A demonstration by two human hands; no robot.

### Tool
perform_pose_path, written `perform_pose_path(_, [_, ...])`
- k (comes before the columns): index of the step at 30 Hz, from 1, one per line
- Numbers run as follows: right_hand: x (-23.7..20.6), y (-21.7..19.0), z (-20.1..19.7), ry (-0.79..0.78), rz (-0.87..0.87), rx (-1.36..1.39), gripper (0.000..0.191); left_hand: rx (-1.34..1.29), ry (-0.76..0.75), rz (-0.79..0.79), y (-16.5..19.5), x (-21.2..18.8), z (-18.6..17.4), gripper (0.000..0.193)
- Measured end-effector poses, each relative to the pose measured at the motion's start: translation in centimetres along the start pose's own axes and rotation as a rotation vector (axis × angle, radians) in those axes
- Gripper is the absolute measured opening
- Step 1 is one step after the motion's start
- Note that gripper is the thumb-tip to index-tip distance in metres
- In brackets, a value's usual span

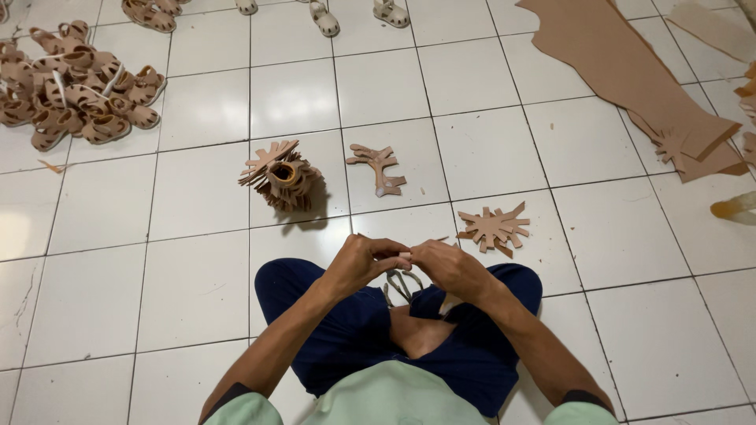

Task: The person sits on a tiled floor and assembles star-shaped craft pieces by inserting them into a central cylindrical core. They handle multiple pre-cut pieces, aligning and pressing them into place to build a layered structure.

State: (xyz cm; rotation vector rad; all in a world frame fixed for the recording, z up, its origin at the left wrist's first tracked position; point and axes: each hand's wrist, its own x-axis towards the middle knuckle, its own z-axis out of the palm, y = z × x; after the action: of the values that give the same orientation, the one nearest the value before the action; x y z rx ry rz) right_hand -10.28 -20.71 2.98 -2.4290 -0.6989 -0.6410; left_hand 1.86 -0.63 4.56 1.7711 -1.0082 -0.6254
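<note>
Both hands' fingers (394, 256) pinch one small piece (405, 254) — mostly hidden, unclear.

Hands (405, 264) meet over lap, floor (472, 79) ahead. Just beyond: stack of cut pieces (282, 175) ahead-left, single cutout (379, 168) dead ahead, star-shaped cutout (494, 228) ahead-right, close to knee. Narrow bare lanes between the three. Beyond them, wide bare tiles up middle. Far-left corner blocked by sandal pile (75, 83). Sandals (324, 16) along far edge. Leather sheet (630, 79) fills far-right corner. Bare floor on both sides of legs, left and right.
</note>
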Motion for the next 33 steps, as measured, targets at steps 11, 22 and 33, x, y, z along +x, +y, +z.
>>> perform_pose_path(11, [0.2, -0.2, 1.9, 0.062, 0.053, 0.081, 0.02, 0.07, 0.17, 0.044, -0.6, -0.7, -0.5, 0.029])
perform_pose_path(22, [0.2, 0.1, 2.9, 0.056, 0.095, -0.099, 0.025, 0.05, 0.275, 0.111, -0.5, -1.6, 1.1, 0.035])
perform_pose_path(33, [0.7, -1.5, 4.1, 0.195, 0.317, -0.129, 0.031, 0.209, 0.585, 0.218, -0.6, -1.5, 2.6, 0.017])
